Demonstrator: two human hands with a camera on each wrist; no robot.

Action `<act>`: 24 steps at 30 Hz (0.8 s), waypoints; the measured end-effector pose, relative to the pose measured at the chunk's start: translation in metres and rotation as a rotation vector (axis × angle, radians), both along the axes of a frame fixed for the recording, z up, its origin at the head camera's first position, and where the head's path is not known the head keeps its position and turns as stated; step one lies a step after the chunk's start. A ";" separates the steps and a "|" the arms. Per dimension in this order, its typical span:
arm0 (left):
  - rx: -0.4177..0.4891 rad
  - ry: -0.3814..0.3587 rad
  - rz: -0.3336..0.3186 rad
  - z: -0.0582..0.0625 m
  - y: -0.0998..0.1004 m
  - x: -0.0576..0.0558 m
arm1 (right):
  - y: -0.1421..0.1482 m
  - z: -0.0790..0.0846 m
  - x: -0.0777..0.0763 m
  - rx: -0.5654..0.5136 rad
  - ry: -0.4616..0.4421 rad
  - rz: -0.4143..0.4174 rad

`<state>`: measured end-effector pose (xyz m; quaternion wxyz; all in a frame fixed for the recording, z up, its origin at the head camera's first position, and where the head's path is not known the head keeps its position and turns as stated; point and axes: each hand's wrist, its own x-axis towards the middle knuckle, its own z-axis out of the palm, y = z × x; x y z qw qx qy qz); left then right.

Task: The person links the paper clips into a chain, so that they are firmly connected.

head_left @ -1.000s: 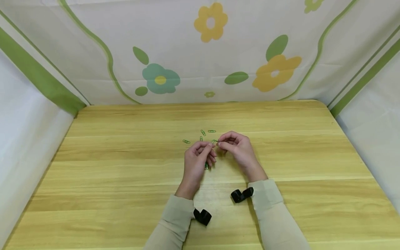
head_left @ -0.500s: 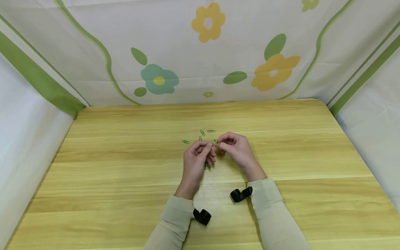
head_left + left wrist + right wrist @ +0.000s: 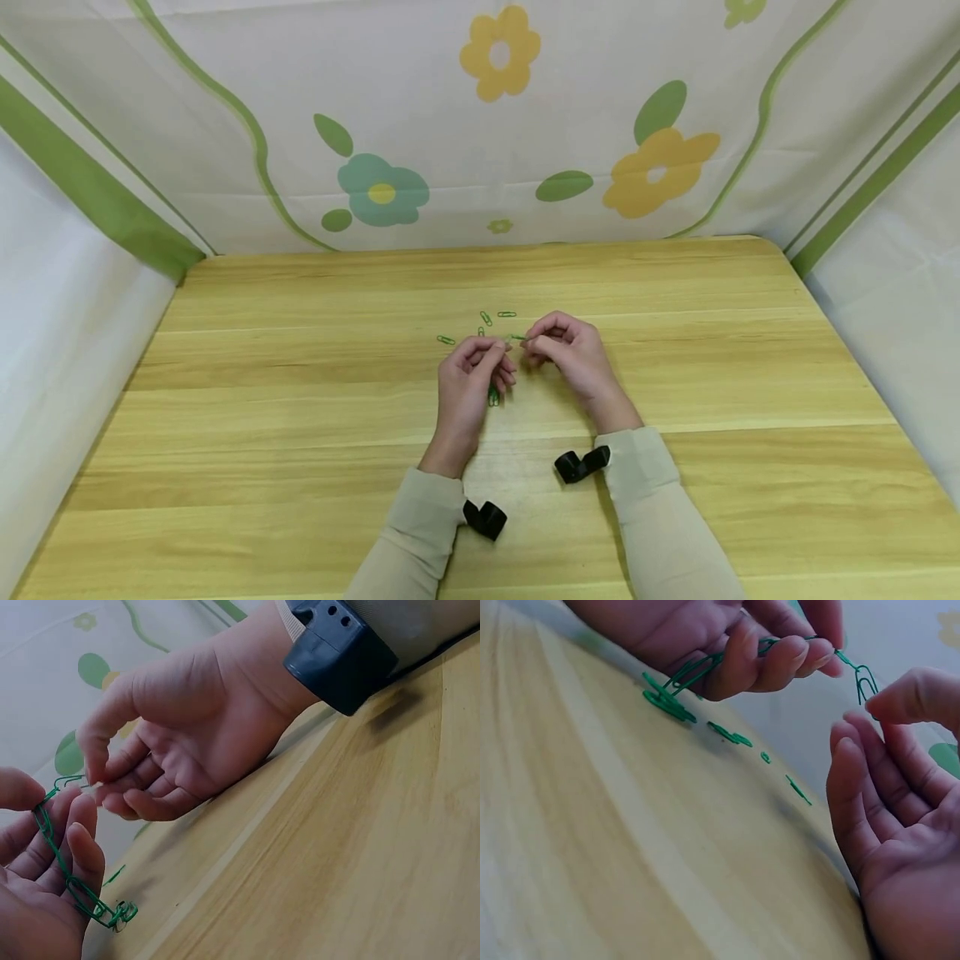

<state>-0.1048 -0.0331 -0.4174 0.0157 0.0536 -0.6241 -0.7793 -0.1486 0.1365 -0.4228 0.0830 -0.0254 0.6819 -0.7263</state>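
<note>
Between finger and thumb, my left hand pinches a chain of linked green paper clips. The chain runs down across the palm, and its lower end dangles beneath the hand, bunched near the tabletop. My right hand, close by on the right, pinches a green paper clip by one end. This clip's other end meets the chain at the left fingertips in the right wrist view. Part of the chain is hidden by the left fingers in the head view.
Several loose green paper clips, among them one at the back and one at the left, lie beyond the left hand on the wooden table. A white flowered cloth hangs behind the table.
My right hand has drawn slightly right and away, and its paper clip has turned from standing upright to lying sideways between the hands. My left hand has barely moved.
</note>
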 end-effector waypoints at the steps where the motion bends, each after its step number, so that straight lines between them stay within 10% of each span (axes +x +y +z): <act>1: 0.001 -0.001 0.001 0.000 0.000 0.000 | 0.001 0.000 0.000 -0.024 0.000 -0.005; 9: 0.024 0.009 -0.014 0.001 0.000 0.001 | 0.004 0.003 0.002 -0.202 0.001 0.006; 24: -0.088 0.005 -0.123 0.000 0.000 0.003 | 0.002 0.000 0.001 -0.141 0.021 0.056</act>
